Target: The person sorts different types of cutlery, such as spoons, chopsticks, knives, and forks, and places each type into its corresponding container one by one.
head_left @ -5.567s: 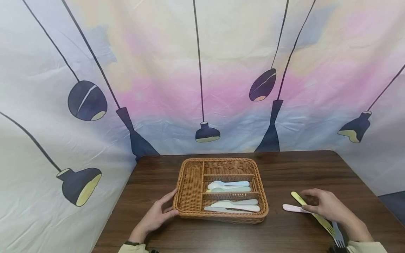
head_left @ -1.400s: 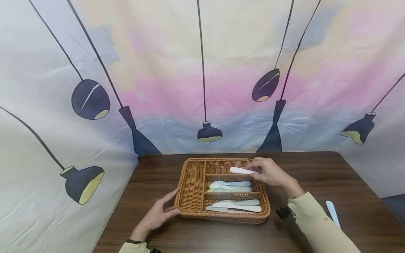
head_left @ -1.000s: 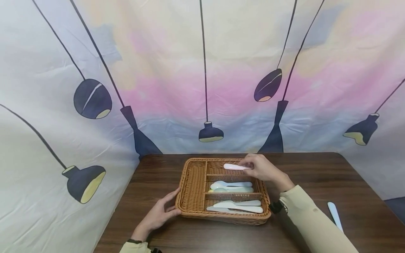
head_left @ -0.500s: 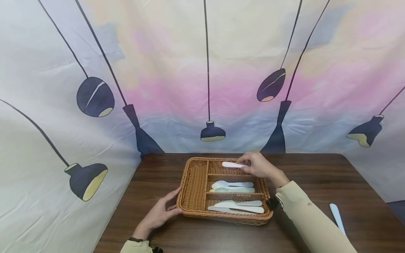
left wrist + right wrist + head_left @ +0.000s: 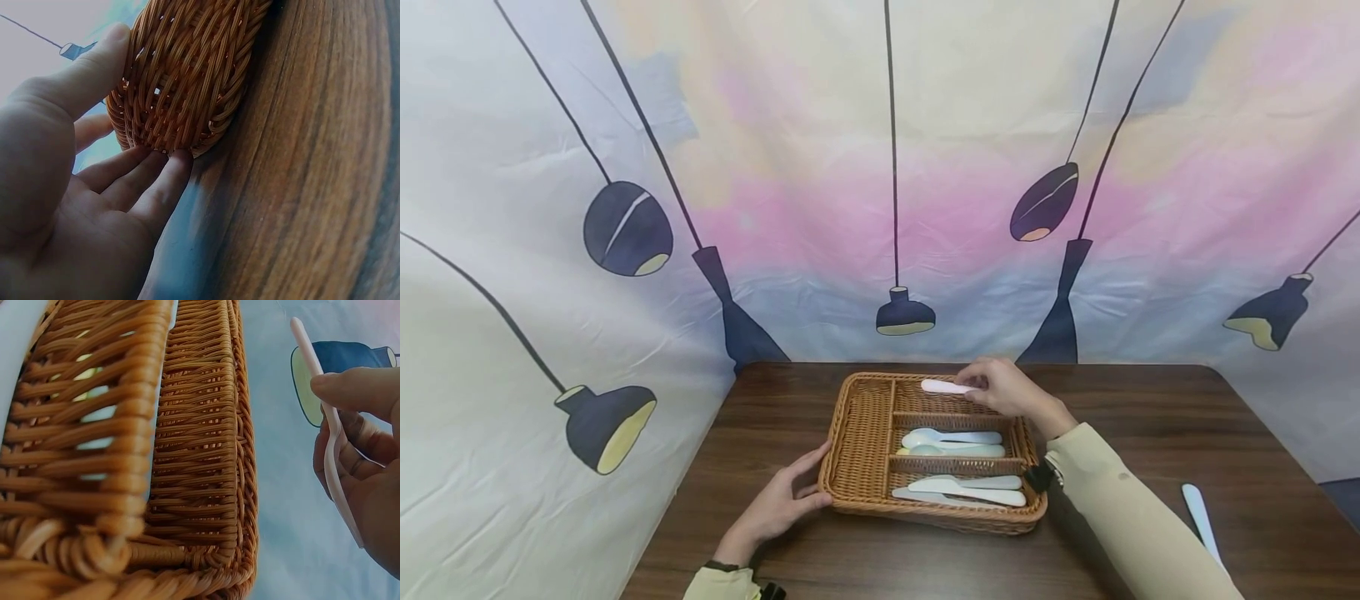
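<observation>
My left hand (image 5: 775,506) rests against the left end of a wicker cutlery basket (image 5: 859,442). In the left wrist view its fingers are fairly straight, fingertips at the woven wall (image 5: 187,75). My right hand (image 5: 1007,390) is over the basket's back right compartment and pinches a pale pink utensil (image 5: 945,387) between thumb and fingers. Seen edge-on in the right wrist view, the pink utensil (image 5: 333,447) has a curved neck; its head's shape does not show. Spoons (image 5: 951,443) lie in the middle compartment, pale knives (image 5: 966,490) in the front one.
A pale blue utensil (image 5: 1201,521) lies on the wooden table (image 5: 1120,433) to the right, its lower end hidden by the sleeve (image 5: 1138,508). Wicker dividers (image 5: 951,415) separate the compartments. Behind the table hangs a cloth (image 5: 775,208) printed with lamps.
My right hand has carried the pink utensil from the right of the table to over the back compartment, then slightly left. The yellow-green fork has gone from the table. My left hand stays at the basket.
</observation>
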Demonstrator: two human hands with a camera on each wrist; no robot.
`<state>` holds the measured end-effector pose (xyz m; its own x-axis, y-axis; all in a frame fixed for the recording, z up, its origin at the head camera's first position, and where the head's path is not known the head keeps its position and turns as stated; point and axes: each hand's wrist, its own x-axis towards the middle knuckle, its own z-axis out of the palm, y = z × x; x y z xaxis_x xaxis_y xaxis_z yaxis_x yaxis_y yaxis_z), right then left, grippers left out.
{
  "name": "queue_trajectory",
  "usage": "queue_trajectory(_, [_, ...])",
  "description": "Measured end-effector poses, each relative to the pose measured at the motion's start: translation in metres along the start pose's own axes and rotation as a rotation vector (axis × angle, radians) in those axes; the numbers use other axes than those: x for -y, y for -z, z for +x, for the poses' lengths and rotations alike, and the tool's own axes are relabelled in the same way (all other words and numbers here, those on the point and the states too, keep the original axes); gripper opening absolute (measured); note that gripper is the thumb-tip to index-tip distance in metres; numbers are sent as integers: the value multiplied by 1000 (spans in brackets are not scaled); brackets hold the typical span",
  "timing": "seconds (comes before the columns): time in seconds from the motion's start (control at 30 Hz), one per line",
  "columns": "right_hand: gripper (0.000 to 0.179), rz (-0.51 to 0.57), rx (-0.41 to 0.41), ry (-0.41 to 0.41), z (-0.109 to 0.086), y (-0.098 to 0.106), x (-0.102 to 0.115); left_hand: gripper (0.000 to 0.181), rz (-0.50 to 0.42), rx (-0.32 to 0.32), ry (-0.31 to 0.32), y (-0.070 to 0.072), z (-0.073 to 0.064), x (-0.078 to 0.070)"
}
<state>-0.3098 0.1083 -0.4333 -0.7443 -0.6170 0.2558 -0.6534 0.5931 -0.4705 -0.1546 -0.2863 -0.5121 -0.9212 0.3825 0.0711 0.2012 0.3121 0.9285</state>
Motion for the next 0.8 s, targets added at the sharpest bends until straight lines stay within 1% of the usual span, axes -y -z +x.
queue_trajectory(0.07, [23,0,-1,8,2,0,0,81,0,0,-1,0,0,0])
queue_trajectory(0.13, [26,24,-1,6,3,0,1,81,2,0,2,0,0,0])
queue_trajectory(0.3, [33,94,-39,-16,2,4,1,81,3,4,13,1,-1,-1])
queue_trajectory(0.4, [33,99,-63,-8,0,6,0,81,2,4,13,1,-1,-2])
queue_trajectory(0.63, [36,118,-54,-7,-5,10,0,81,12,3,16,1,-2,-4])
queue_trajectory(0.8, [36,123,-66,1,-9,12,0,81,9,2,6,0,-1,-2])
